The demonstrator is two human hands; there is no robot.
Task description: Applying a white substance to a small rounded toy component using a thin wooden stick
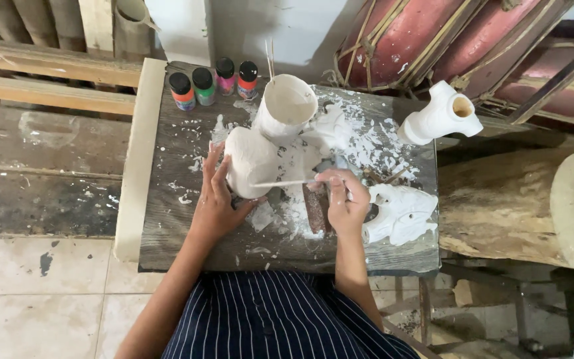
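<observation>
My left hand [215,197] grips the left side of a rounded white plaster figure [252,161] standing on a grey wooden board [174,226]. My right hand [343,199] holds a thin stick-like tool [280,183] whose tip reaches across to the figure's right side. A brown block [315,211] lies just under my right hand. White plaster crumbs and dust [360,143] cover the board around both hands.
A white cup with sticks [287,105] stands behind the figure. Several small paint bottles [212,84] line the board's far left. A white mask-like cast [401,213] lies at the right, a white figurine [441,114] at the far right. A log [519,206] and red drums [433,40] are beyond.
</observation>
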